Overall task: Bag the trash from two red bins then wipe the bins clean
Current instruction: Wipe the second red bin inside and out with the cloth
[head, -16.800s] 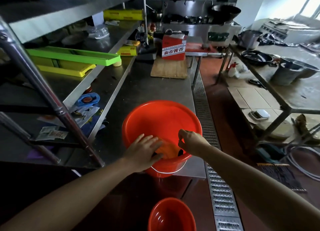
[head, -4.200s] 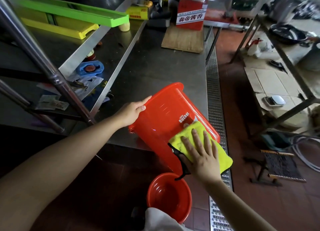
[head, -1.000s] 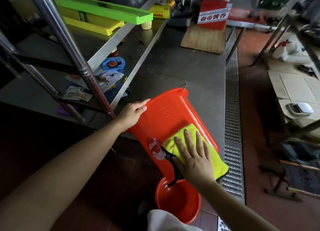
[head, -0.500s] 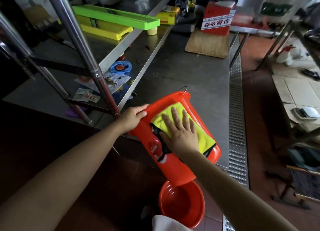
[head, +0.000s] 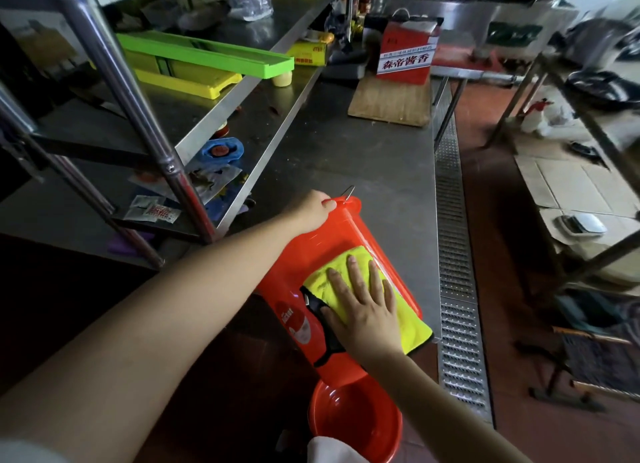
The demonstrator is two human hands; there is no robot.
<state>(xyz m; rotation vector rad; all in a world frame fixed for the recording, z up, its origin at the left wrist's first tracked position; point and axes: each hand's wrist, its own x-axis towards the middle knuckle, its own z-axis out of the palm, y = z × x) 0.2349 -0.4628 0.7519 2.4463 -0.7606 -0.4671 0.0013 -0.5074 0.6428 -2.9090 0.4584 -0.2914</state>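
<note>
Bin wiping is under way, and the big change is where the cloth sits. Largest first: the steel bench (head: 363,171) carries the tipped red bin (head: 322,254), which lies on its side across the near edge, rim toward the bench and base hanging out toward the floor. Half a second ago the yellow cloth (head: 398,310) was up near the rim; now it has slid down the outer wall to the lower half, so a full stroke along this side looks nearly done. The bin has also turned a little since a second ago, with its round label (head: 294,324) facing further left.

The left hand (head: 311,211) has moved up from the side wall to the rim by the wire handle, thumb hooked over it, gripping to steady the bin. The right hand (head: 363,310) lies flat, fingers straight and spread, pressing the cloth against the wall rather than clutching it.

Below, on the floor, the second red bin (head: 356,424) stands upright and untouched, so I judge its wipe is still to come.
</note>
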